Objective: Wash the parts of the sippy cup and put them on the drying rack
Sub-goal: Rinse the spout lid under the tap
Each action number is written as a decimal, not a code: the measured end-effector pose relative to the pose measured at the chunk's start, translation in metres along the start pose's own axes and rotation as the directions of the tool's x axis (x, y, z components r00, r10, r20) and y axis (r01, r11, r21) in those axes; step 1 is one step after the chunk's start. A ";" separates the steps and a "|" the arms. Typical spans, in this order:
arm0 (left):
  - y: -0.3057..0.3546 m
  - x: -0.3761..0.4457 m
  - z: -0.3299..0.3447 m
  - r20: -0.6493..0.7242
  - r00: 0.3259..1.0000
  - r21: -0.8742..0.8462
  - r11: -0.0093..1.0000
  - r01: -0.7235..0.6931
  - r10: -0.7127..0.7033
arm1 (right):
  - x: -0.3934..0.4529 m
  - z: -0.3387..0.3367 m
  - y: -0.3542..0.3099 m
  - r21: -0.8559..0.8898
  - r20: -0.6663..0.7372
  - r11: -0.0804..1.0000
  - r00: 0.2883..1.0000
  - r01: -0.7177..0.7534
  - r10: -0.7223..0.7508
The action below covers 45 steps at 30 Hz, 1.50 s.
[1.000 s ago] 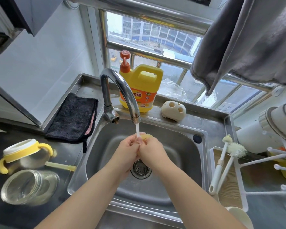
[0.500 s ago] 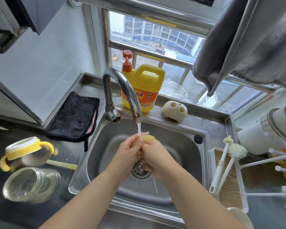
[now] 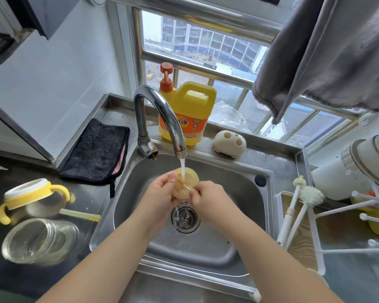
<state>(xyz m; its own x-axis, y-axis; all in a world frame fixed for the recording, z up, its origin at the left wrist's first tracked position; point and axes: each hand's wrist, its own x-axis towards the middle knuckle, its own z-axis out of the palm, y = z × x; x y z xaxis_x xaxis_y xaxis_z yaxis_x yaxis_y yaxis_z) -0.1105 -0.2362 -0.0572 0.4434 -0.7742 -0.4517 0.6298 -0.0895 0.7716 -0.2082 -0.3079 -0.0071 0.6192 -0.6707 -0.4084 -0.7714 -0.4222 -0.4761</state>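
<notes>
Gripping the yellow silicone disc [image 3: 187, 182] under the faucet [image 3: 162, 119], both hands' fingers [image 3: 173, 179] curl round it, soap jug [image 3: 188, 112] behind.

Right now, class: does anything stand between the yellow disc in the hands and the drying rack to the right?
Yes: two white bottle brushes lean at the drying rack's near edge, beside the sink, between it and the disc.

The sink [image 3: 239, 193] sits mid-bench, the tap [image 3: 160, 119] behind it and the detergent jug [image 3: 188, 112] behind the tap. Left of the sink lie a cloth [image 3: 96, 152], a handled cup [image 3: 31, 200] and a jar [image 3: 37, 241]; right stands the drying rack [image 3: 341, 215] with brushes [image 3: 302, 202].
</notes>
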 end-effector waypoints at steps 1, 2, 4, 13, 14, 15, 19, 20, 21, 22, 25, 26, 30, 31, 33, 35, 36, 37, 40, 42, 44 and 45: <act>0.000 -0.001 0.001 0.005 1.000 0.007 1.000 0.000 0.000 | 0.002 -0.001 0.000 0.034 0.012 0.999 0.999 -0.030 0.029; -0.001 -0.001 0.002 0.005 1.000 0.010 1.000 -0.002 0.002 | 0.003 -0.001 -0.002 0.076 0.024 0.995 0.998 -0.056 0.055; -0.002 -0.002 0.002 -0.006 1.000 0.013 1.000 -0.003 0.003 | 0.005 0.000 -0.005 0.149 0.045 0.983 0.994 -0.103 0.098; -0.007 -0.003 0.001 0.005 0.993 0.603 0.792 -0.095 0.115 | 0.009 -0.010 -0.031 0.145 0.228 0.961 0.953 -0.237 0.201; -0.007 -0.002 0.001 0.028 0.992 0.678 0.726 -0.112 0.127 | 0.010 -0.009 -0.032 0.152 0.286 0.957 0.937 -0.249 0.199; -0.007 -0.003 0.002 0.049 0.990 0.726 0.676 -0.127 0.133 | 0.009 -0.008 -0.032 0.198 0.329 0.949 0.929 -0.245 0.171; 0.000 -0.006 0.004 0.059 0.991 0.757 0.641 -0.125 0.123 | 0.006 -0.009 -0.016 0.527 0.404 0.724 0.881 -0.444 0.246; 0.001 -0.005 0.002 0.064 0.990 0.769 0.627 -0.129 0.126 | 0.007 -0.011 -0.012 0.582 0.425 0.650 0.865 -0.488 0.268; 0.001 -0.004 0.000 0.074 0.990 0.786 0.604 -0.133 0.121 | 0.011 -0.011 -0.009 0.627 0.428 0.588 0.857 -0.511 0.288; 0.002 -0.005 -0.001 0.085 0.990 0.802 0.582 -0.136 0.115 | 0.014 -0.013 -0.007 0.656 0.415 0.551 0.856 -0.516 0.307; 0.001 -0.005 0.001 0.098 0.986 0.819 0.552 -0.157 0.135 | 0.012 -0.008 -0.009 0.457 0.197 0.812 0.931 -0.364 0.307; 0.002 -0.005 0.002 0.084 0.985 0.805 0.573 -0.156 0.150 | 0.010 -0.005 -0.010 0.295 0.103 0.920 0.966 -0.259 0.238; 0.015 0.001 0.003 0.000 0.990 0.708 0.699 -0.099 0.141 | -0.002 0.009 -0.008 -0.074 0.059 0.997 0.998 0.027 -0.023; 0.017 0.003 0.002 -0.022 0.991 0.683 0.726 -0.080 0.130 | -0.003 0.010 -0.006 -0.114 0.049 0.993 0.998 0.038 -0.033; 0.020 0.007 -0.003 -0.085 0.990 0.626 0.779 -0.036 0.114 | -0.004 0.007 0.001 -0.184 0.031 0.982 0.999 0.029 -0.024; 0.021 0.010 -0.007 -0.136 0.986 0.567 0.824 -0.001 0.095 | -0.004 -0.001 0.009 -0.193 -0.032 0.981 0.999 -0.011 0.005; 0.021 0.011 -0.009 -0.152 0.985 0.550 0.835 0.019 0.078 | -0.003 -0.004 0.013 -0.186 -0.072 0.982 0.997 -0.021 0.008; 0.021 0.012 -0.010 -0.157 0.986 0.544 0.838 0.035 0.061 | -0.003 -0.008 0.015 -0.187 -0.103 0.982 0.995 -0.021 0.001; 0.019 0.012 -0.010 -0.137 0.990 0.523 0.851 0.053 0.022 | -0.003 -0.016 0.014 -0.265 -0.127 0.964 0.990 0.030 -0.066; 0.019 0.011 -0.007 -0.117 0.993 0.484 0.874 0.050 0.009 | -0.004 -0.018 0.009 -0.344 -0.087 0.936 0.989 0.079 -0.116; 0.020 0.008 -0.004 -0.109 0.994 0.454 0.890 0.050 -0.001 | -0.006 -0.015 0.005 -0.380 -0.013 0.918 0.992 0.109 -0.123; 0.020 0.007 -0.003 -0.106 0.994 0.428 0.902 0.054 -0.009 | -0.007 -0.012 0.004 -0.388 0.019 0.914 0.993 0.116 -0.118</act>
<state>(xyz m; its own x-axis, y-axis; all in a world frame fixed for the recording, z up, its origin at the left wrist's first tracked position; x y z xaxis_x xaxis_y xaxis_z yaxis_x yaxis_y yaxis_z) -0.0928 -0.2420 -0.0463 0.5030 -0.7025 -0.5035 0.3191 -0.3905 0.8635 -0.2173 -0.3116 0.0033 0.7084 -0.6046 -0.3641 -0.6906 -0.7004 -0.1805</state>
